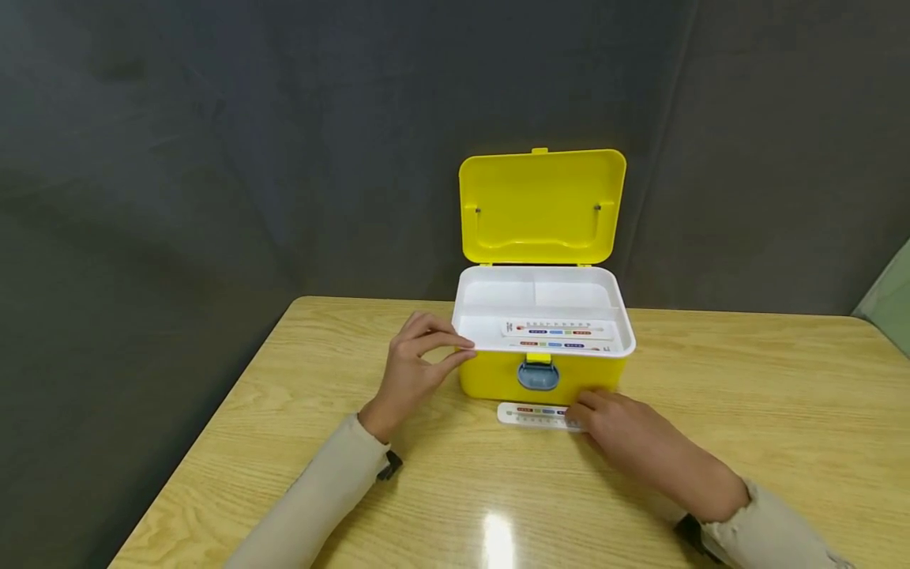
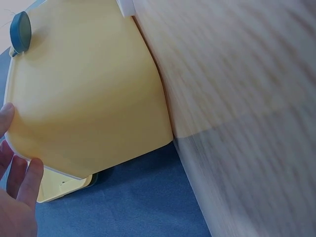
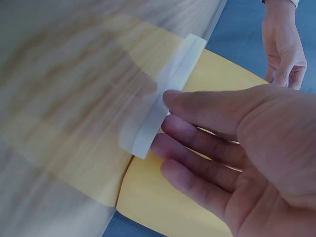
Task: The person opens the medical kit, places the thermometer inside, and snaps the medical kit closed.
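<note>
A yellow storage box (image 1: 498, 378) stands on the table with its lid (image 1: 543, 201) up and a white tray (image 1: 490, 320) in its top. My left hand (image 1: 419, 363) pinches the box's front left corner at the rim; the left wrist view has the fingertips (image 2: 32, 170) around that corner. In front of the box, a white strip thermometer (image 1: 533, 416) with coloured bands lies along its base. My right hand (image 1: 626, 431) pinches this thermometer near its right end, thumb on one side and fingers on the other. Two similar thermometers (image 1: 558, 329) lie in the tray's front compartment.
A grey-blue latch (image 1: 538, 376) hangs on the box's front. Dividers split the back of the tray into two compartments. The wooden table (image 1: 320, 356) ends at a dark cloth backdrop (image 1: 370, 142) behind the box. Pale green material (image 1: 889, 292) shows at the far right.
</note>
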`<state>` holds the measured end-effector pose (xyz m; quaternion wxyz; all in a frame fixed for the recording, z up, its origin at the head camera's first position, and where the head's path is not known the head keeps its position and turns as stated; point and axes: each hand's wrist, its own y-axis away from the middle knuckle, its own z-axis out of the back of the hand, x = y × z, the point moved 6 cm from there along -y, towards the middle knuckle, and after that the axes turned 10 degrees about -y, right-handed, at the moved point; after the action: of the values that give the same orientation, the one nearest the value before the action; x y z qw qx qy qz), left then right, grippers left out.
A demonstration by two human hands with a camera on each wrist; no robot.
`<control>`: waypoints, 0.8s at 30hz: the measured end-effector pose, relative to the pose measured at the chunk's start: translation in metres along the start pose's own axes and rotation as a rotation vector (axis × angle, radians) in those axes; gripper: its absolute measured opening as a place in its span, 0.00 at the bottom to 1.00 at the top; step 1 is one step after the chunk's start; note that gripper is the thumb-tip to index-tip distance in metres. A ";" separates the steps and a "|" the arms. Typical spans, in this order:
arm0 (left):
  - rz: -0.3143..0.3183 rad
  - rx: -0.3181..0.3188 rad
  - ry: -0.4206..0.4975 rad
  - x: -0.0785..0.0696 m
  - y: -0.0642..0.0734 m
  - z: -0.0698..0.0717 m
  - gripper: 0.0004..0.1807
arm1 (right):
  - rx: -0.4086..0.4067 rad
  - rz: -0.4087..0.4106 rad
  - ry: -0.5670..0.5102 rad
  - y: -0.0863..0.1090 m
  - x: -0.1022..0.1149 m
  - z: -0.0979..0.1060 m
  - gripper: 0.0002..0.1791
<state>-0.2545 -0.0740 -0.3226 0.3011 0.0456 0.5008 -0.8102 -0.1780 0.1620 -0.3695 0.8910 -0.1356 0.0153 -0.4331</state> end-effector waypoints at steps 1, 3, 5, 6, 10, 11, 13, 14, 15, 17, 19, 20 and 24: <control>-0.001 -0.001 0.002 0.000 0.000 0.000 0.06 | 0.000 0.003 0.002 0.000 0.000 0.000 0.10; -0.001 -0.001 0.006 0.000 0.000 0.001 0.06 | 0.004 0.006 0.008 0.000 0.001 0.000 0.11; -0.003 -0.001 0.011 0.001 0.000 0.001 0.06 | -0.003 0.009 0.012 0.000 0.001 0.000 0.13; -0.003 -0.002 0.015 0.001 0.000 0.000 0.06 | -0.003 0.010 0.015 0.000 0.001 0.000 0.14; -0.008 -0.008 0.018 0.000 0.000 0.000 0.06 | 0.002 0.008 0.021 0.001 0.001 -0.001 0.14; -0.009 -0.010 0.019 0.000 0.000 -0.001 0.06 | 0.004 0.007 0.022 0.001 0.001 -0.002 0.14; -0.005 -0.009 0.017 0.000 0.000 -0.001 0.06 | 0.007 0.005 0.021 0.002 0.001 -0.002 0.13; -0.001 -0.008 0.017 0.001 0.000 -0.002 0.06 | 0.005 0.004 0.018 0.002 0.001 -0.003 0.13; 0.002 -0.005 0.017 0.001 0.000 -0.002 0.06 | 0.001 0.003 0.014 0.002 0.001 -0.003 0.13; 0.009 -0.002 0.017 0.001 0.000 -0.002 0.06 | 0.000 0.000 0.004 0.002 0.001 -0.002 0.13; 0.014 -0.001 0.017 0.001 0.000 -0.001 0.06 | 0.001 -0.003 -0.003 0.002 0.001 -0.002 0.12; 0.013 -0.003 0.016 0.001 0.000 -0.001 0.06 | -0.001 0.000 -0.005 0.002 0.001 -0.001 0.12; 0.000 -0.011 0.020 0.001 -0.001 -0.001 0.06 | -0.005 0.019 -0.012 0.002 0.003 0.000 0.14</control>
<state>-0.2559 -0.0738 -0.3228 0.2965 0.0519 0.5083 -0.8068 -0.1744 0.1608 -0.3698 0.8949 -0.1402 0.0122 -0.4235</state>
